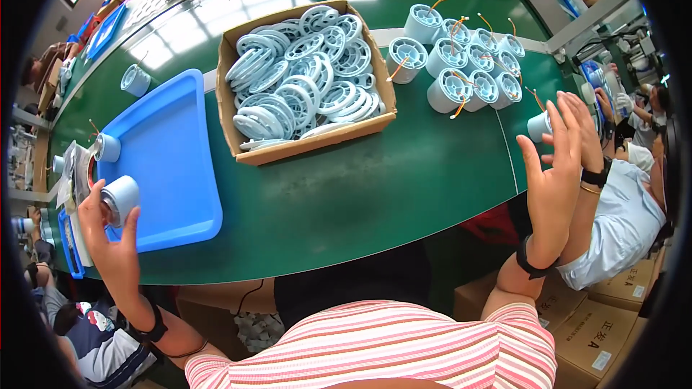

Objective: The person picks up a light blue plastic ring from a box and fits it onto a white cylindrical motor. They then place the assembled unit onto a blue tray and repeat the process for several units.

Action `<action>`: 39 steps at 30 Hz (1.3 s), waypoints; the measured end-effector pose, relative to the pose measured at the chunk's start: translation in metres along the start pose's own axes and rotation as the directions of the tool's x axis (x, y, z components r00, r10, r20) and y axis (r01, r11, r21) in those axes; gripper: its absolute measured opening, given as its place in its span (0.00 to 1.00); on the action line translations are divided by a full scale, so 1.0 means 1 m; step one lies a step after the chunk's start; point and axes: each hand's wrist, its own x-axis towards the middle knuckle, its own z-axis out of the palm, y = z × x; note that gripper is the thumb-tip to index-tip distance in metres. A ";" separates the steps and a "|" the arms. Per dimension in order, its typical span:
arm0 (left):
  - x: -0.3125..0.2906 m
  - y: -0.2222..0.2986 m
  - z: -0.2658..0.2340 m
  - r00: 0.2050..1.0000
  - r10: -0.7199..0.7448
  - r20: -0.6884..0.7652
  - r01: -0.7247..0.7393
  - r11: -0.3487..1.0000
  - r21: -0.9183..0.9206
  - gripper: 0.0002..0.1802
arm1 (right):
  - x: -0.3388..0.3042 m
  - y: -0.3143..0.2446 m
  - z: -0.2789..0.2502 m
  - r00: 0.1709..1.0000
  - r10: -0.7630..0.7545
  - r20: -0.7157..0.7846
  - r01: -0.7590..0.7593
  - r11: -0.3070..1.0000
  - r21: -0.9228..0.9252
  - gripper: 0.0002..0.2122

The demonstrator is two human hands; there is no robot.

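Observation:
At the left, my left hand (112, 248) grips a pale blue cylindrical housing (124, 194) between thumb and fingers, over the near-left part of a blue tray (173, 166). Another pale blue cylinder (107, 148) stands just beyond it at the tray's left edge. My right hand (555, 191) is raised at the right end of the table, its fingers stretched out and apart from the thumb. Nearest to it is a pale cylinder with an orange wire (538, 127), partly hidden behind the fingers. I see nothing held in that hand.
A cardboard box (317, 142) full of pale blue slotted discs (295, 97) stands mid-table. Several wired cylinders (450, 90) are grouped to its right. A co-worker's hand (590, 137) is close behind my right hand. A single cylinder (135, 81) stands beyond the tray.

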 end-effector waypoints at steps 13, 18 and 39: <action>-0.050 0.166 0.075 0.848 0.381 0.368 -0.159 0.846 -0.509 0.35 | 0.112 -0.145 0.148 0.503 -0.845 -0.180 0.838 0.427 0.340 0.07; -0.055 0.162 0.088 0.890 0.316 0.328 -0.061 0.796 -0.602 0.37 | 0.122 -0.138 0.123 0.491 -0.859 -0.149 0.789 0.364 0.495 0.10; -0.048 0.163 0.085 0.698 0.244 0.673 0.462 0.565 -0.684 0.44 | -0.082 -0.082 0.034 0.755 -0.453 0.475 0.102 0.795 0.598 0.33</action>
